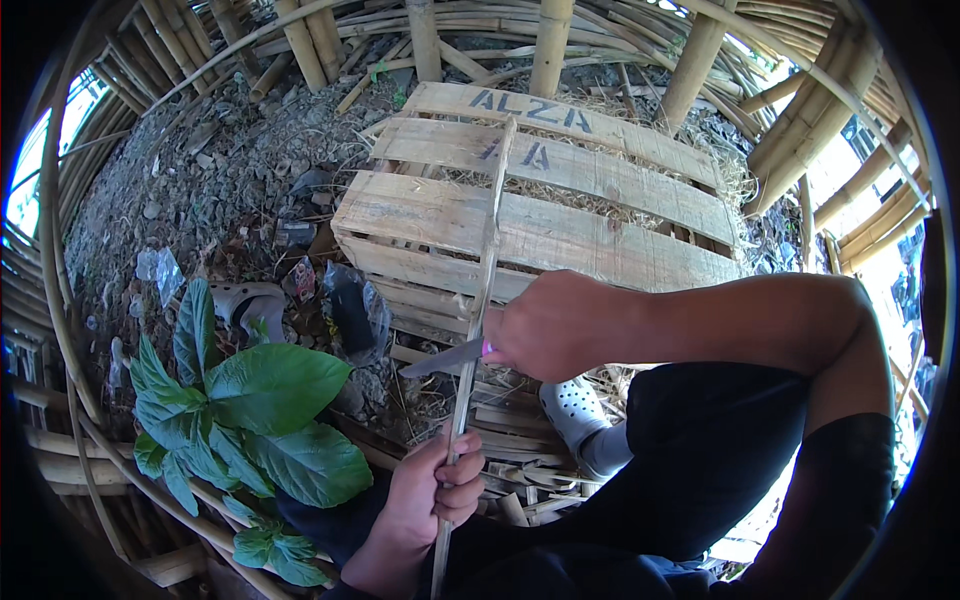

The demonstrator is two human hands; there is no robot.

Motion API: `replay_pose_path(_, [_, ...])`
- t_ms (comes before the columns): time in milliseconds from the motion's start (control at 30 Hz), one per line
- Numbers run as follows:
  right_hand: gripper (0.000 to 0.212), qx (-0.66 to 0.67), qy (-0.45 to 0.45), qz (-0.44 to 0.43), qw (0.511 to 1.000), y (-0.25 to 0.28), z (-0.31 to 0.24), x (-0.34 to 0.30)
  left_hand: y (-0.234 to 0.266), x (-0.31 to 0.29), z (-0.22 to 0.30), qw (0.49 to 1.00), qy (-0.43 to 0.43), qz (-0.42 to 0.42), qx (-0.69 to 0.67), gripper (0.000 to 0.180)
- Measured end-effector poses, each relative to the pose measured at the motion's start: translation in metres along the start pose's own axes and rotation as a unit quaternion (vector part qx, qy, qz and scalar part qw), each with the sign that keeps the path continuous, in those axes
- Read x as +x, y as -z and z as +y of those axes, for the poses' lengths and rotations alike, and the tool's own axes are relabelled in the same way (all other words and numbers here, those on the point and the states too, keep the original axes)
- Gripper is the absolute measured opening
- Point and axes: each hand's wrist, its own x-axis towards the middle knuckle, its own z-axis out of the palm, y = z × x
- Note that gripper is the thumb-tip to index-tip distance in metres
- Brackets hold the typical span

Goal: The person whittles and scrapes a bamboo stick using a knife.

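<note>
My left hand (437,487) is closed round the lower part of a long, thin bamboo strip (487,245), which slants up and slightly right over a wooden crate (440,215). In my right hand (560,325) is a knife (440,360) with a pinkish handle, mostly hidden by the fingers. Its blade points left and crosses the strip a little above my left hand. A small curl of shaving (462,303) stands out from the strip just above the blade. The strip's upper end lies in front of the crate's slats.
Straw pokes between the crate's slats. A leafy green plant (275,390) grows at lower left, near a clog (248,303) and plastic scraps (160,272). My own foot wears a pale clog (573,408), with cut bamboo pieces (520,430) beside it. Bamboo posts (552,45) stand behind.
</note>
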Motion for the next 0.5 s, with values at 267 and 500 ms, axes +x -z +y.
replay_pose_path(267, [0.037, -0.065, -0.034, -0.006, 0.997, 0.012, 0.025, 0.011, 0.004, 0.002, 0.006, 1.000, 0.020, -0.020, 0.011, 0.024])
replay_pose_path(500, [0.032, -0.110, -0.010, 0.037, 0.993, 0.008, 0.038, 0.015, 0.001, 0.001, 0.005, 0.998, 0.016, -0.035, -0.043, 0.021])
